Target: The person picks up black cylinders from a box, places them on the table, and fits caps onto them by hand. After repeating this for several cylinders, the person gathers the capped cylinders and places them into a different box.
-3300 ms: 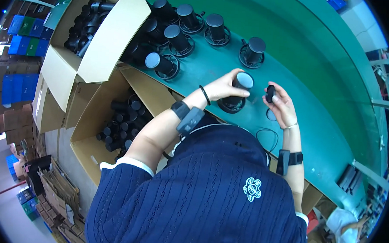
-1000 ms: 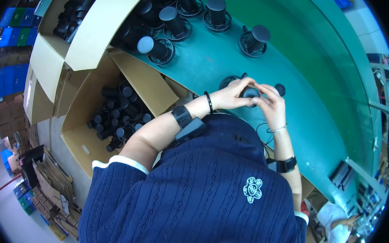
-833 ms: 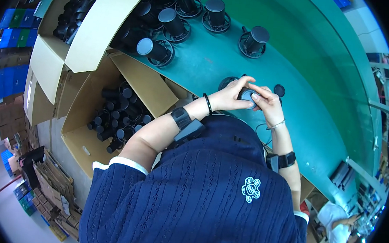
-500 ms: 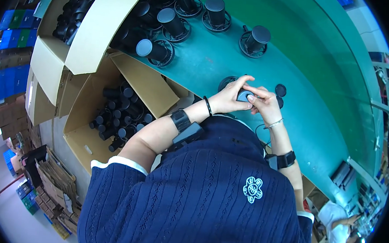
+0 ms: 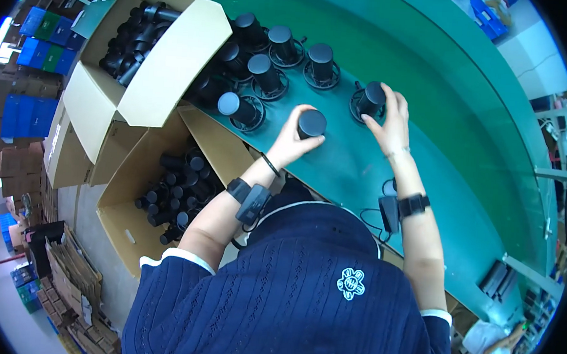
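Gripping black cylinder [image 5: 312, 124] right of upper carton [image 5: 176, 61]: left hand [image 5: 293, 138] wraps its side, apparently steadying it. Right hand [image 5: 391, 126] straddles second cylinder [image 5: 372, 99], farther right of carton; from here, can't tell if grasping. More ringed cylinders [image 5: 263, 72] stand beside carton, grouped probably to save room.

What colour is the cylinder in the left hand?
The cylinder is black; the head view shows it best.
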`<state>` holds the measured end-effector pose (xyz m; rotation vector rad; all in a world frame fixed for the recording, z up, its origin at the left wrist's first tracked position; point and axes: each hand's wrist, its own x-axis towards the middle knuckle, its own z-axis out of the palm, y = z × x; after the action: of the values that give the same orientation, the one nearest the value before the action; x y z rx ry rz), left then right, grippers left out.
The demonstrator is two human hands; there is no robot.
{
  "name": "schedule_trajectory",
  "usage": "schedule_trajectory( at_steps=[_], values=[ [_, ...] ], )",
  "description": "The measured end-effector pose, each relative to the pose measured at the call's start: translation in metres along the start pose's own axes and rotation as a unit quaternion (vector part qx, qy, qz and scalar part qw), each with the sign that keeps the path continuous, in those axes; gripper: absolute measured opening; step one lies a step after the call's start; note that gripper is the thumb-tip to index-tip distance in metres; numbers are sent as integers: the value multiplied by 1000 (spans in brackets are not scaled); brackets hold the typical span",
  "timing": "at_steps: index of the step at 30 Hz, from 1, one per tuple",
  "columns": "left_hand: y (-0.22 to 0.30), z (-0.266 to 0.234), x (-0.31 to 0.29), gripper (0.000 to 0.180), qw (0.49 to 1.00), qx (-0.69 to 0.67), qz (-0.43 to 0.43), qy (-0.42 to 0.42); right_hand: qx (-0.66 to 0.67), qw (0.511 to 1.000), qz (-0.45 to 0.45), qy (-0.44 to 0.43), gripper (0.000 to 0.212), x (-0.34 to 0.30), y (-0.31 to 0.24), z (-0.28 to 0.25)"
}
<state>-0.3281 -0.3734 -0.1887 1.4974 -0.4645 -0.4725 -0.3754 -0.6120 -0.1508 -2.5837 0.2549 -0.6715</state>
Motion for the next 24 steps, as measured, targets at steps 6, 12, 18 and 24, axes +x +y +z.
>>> schedule_trajectory(
  at_steps=[6, 12, 18, 24],
  values=[
    [-17, -26, 20, 54, 993, 63, 43, 90, 34, 987, 24, -154, 67, 24, 9, 5],
    [-18, -19, 46, 56, 984, 92, 90, 119, 52, 973, 21, -224, 62, -11, -32, -34],
    [-17, -28, 55, 65, 973, 168, 116, 111, 86, 949, -3, -302, 63, -36, -58, -42],
    [17, -44, 26, 62, 979, 114, 109, 132, 149, 911, -104, -370, 61, -40, -90, -16]
  ],
)
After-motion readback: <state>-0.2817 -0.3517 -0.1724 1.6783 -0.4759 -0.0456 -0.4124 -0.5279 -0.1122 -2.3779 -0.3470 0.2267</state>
